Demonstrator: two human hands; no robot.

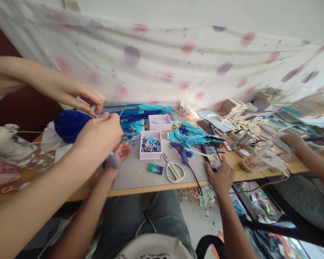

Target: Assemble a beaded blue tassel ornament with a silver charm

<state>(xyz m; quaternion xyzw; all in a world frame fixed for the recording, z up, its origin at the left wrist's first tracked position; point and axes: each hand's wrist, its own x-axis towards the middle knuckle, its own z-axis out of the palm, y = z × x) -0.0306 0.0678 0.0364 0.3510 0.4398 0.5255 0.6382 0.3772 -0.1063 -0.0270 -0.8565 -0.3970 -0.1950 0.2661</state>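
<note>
My left hand (pixel 123 151) is palm up with its fingers spread and nothing visible in it, partly hidden behind another person's forearm. A smooth blue-grey object (pixel 114 160) lies across the view near my left wrist; I cannot tell what it is. My right hand (pixel 221 173) is closed on the edge of a smartphone (pixel 214 160) with its screen lit, at the right of the grey mat. Beside the phone lies a blue glue gun (pixel 182 152). White-handled scissors (pixel 175 172) and a small green and navy card (pixel 155 168) rest on the mat.
A co-worker's hands (pixel 98 120) pinch something small at left, above a dark blue bundle (pixel 70 125). A box of beads (pixel 150 157), another pale box (pixel 160 128) and turquoise fringe (pixel 187 135) stand mid-table. Wooden sticks (pixel 248 124) and a plastic cup (pixel 255 160) are right.
</note>
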